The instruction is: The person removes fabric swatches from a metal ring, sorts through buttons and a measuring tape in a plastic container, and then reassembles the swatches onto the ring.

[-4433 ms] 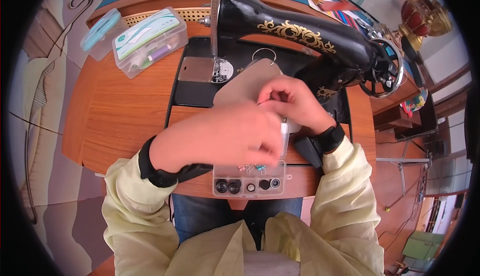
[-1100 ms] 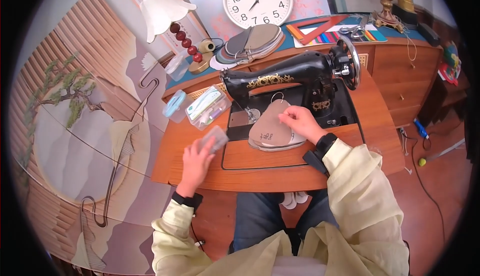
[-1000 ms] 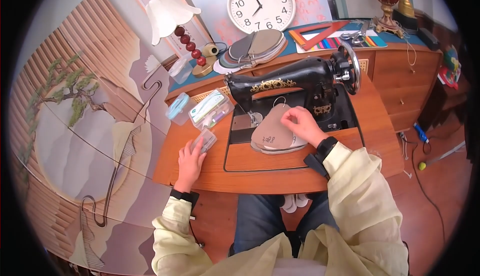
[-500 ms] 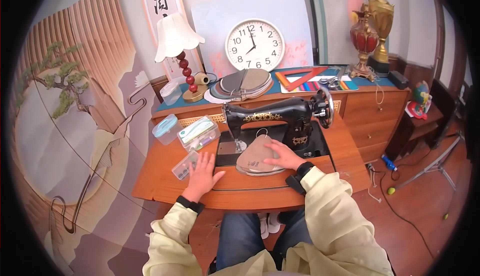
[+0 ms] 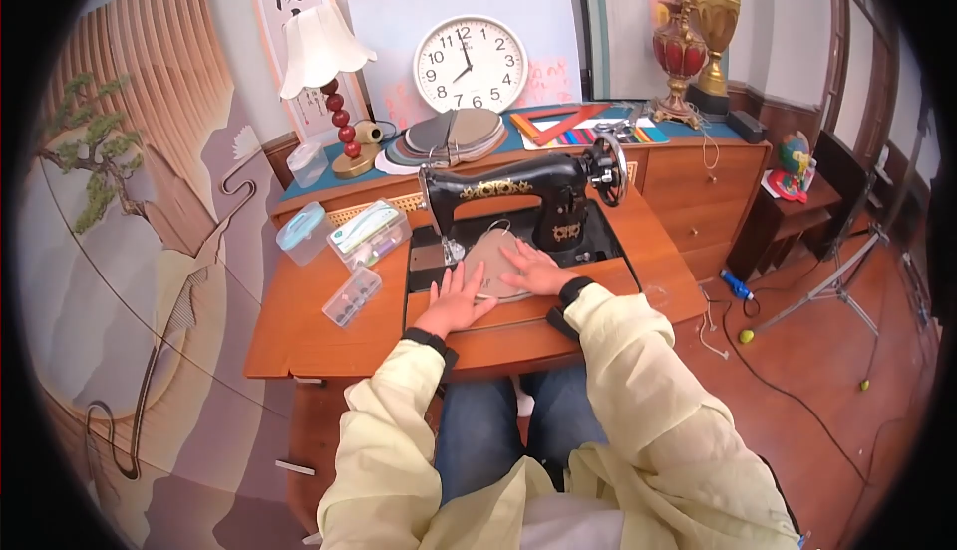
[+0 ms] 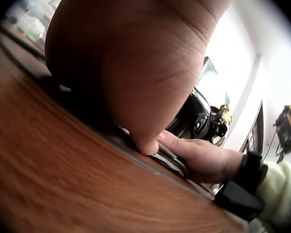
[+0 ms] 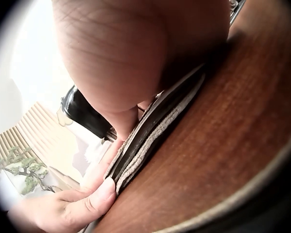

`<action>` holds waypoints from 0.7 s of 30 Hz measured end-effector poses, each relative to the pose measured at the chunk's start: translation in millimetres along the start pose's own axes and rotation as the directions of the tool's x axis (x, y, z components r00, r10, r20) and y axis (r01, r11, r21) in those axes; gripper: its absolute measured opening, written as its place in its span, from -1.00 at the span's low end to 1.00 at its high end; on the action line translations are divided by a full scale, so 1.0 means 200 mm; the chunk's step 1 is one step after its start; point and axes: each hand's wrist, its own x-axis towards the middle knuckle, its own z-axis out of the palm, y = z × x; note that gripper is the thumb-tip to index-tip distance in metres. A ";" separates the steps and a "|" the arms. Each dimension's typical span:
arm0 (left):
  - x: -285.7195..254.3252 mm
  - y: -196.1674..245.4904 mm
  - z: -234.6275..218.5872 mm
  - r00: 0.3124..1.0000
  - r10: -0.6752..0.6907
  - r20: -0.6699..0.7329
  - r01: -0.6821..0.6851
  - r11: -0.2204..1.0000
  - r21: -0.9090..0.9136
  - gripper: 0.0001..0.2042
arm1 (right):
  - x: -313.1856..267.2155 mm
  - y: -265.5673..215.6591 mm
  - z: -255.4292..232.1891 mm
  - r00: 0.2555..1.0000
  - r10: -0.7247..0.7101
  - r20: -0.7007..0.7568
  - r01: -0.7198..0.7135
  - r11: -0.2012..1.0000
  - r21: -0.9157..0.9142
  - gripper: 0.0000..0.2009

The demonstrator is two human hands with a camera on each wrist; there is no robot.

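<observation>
A stack of brown sheet pattern pieces on a metal ring (image 5: 488, 261) lies on the sewing machine's bed, with writing on the top piece. My left hand (image 5: 455, 304) has its fingers spread at the stack's left side, the thumb along the near edge. On the stack's right part rests my right hand (image 5: 539, 271), fingers straight and spread. The right wrist view shows the layered edge of the stack (image 7: 155, 126) just above the wooden table, with the left thumb against it. Behind the hands stands a black sewing machine (image 5: 503, 186) with gold ornament.
A small compartment box (image 5: 352, 296) lies left of the machine. Behind it are a clear box of sewing supplies (image 5: 370, 234) and a blue-lidded box (image 5: 302, 229). The back counter holds a lamp (image 5: 324, 57), clock (image 5: 470, 65), pattern stack (image 5: 449, 137) and scissors (image 5: 615, 130).
My left hand has set the small compartment box down at the left, let go and moved right to the stack. The right hand's fingers have gone from pinched to spread. The head view has lifted.
</observation>
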 end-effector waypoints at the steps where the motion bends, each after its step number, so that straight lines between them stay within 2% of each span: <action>1: 0.00 0.01 -0.01 1.000 -0.009 0.013 0.009 1.000 0.007 -0.17 | 0.00 -0.01 -0.01 1.000 0.010 0.018 -0.010 1.000 -0.004 -0.20; 5: 0.01 0.00 0.00 0.998 -0.035 0.050 0.035 0.999 -0.002 -0.15 | 0.00 -0.01 -0.01 1.000 -0.005 0.017 0.005 1.000 -0.013 -0.21; 15: 0.01 0.03 -0.06 0.993 -0.053 0.103 0.054 0.999 -0.001 -0.14 | -0.02 -0.06 -0.05 0.995 0.073 0.061 -0.073 0.997 0.001 -0.20; 21: 0.00 0.04 -0.06 0.992 -0.062 0.107 0.061 0.998 0.012 -0.13 | -0.01 -0.06 -0.01 0.995 0.098 0.020 -0.097 0.995 -0.036 -0.24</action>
